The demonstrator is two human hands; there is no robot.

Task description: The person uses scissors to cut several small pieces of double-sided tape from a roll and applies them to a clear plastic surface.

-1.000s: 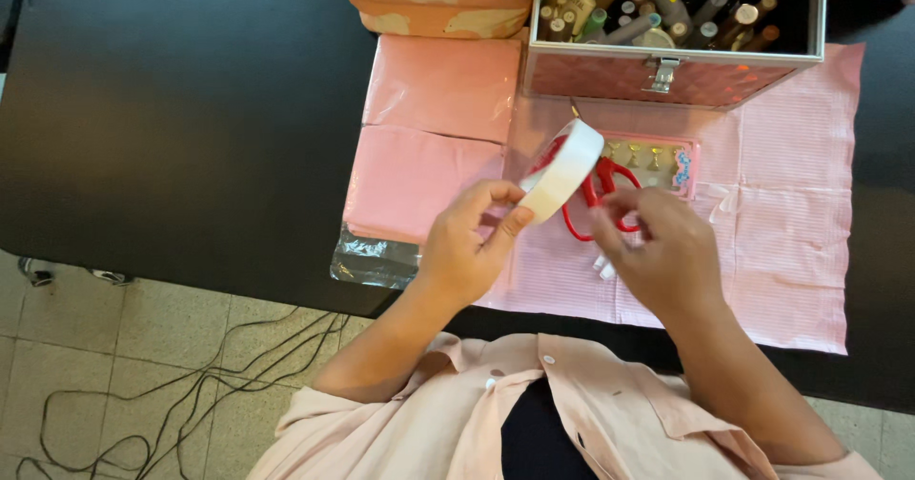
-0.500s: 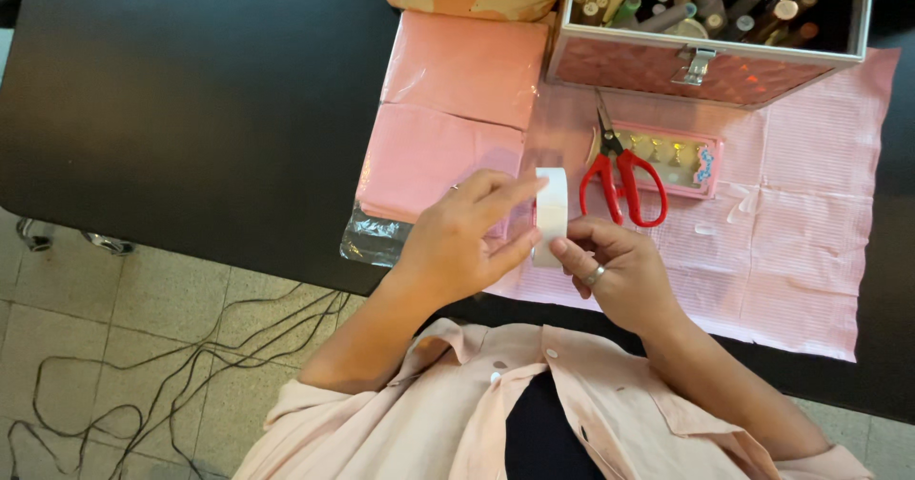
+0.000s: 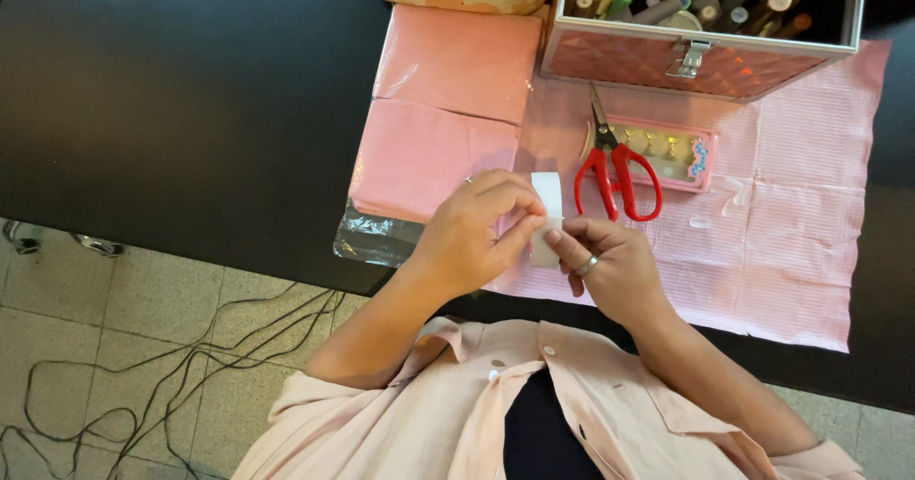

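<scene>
My left hand grips a white roll of tape, held on edge just above the near side of the black table. My right hand, with a ring on one finger, meets it from the right, its fingertips pinching at the lower edge of the roll. Both hands hover over the near left corner of a pink ribbed mat. Red-handled scissors lie shut on the mat just beyond my right hand, touching a small pink tray of little gold pieces.
A pink metal case stands open at the back, filled with several small bottles. A stack of pink sheets in clear wrapping lies to the left. The black table spreads left; cables trail on the tiled floor.
The roll has turned from flat-on to edge-on and come down closer to me. My right hand has moved left off the scissors area to pinch the roll.
</scene>
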